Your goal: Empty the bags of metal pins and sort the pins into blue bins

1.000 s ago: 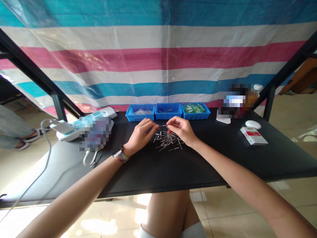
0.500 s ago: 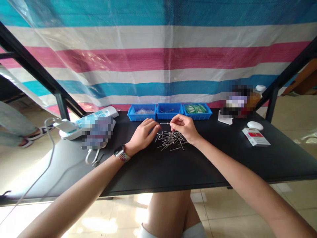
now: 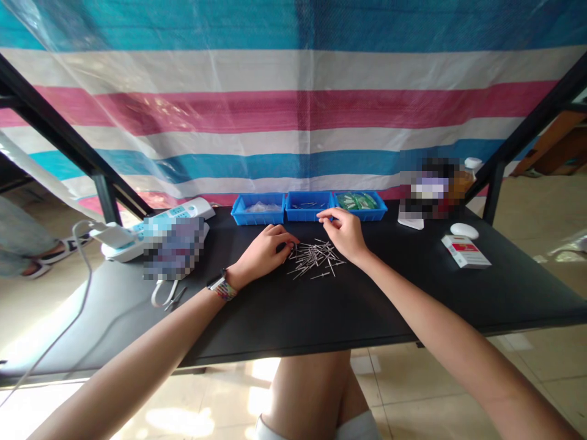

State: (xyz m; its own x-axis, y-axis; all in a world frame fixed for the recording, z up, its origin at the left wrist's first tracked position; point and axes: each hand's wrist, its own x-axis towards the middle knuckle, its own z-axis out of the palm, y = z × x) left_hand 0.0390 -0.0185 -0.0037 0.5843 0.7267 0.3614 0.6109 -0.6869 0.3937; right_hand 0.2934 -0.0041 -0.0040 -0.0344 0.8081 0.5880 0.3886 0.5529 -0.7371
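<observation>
A loose pile of several small metal pins (image 3: 314,258) lies on the black table (image 3: 321,311). My left hand (image 3: 266,249) rests at the pile's left edge, its fingers curled and pinched down among the pins. My right hand (image 3: 345,233) reaches past the pile to the front edge of the middle blue bin (image 3: 309,206). Its fingertips are pressed together there, and whether a pin is between them is too small to tell. The left wrist wears a watch and a woven band (image 3: 222,286).
Three blue bins stand in a row at the back: the left one (image 3: 259,209) with clear bits, the right one (image 3: 360,204) with green packets. A white power strip (image 3: 137,235), scissors (image 3: 166,296), a red-and-white box (image 3: 465,250) and a white mouse (image 3: 464,230) also lie on the table.
My right hand moved from above the pile, where both hands held a pin, back to the middle bin. My left hand dropped to the pile's left edge.
</observation>
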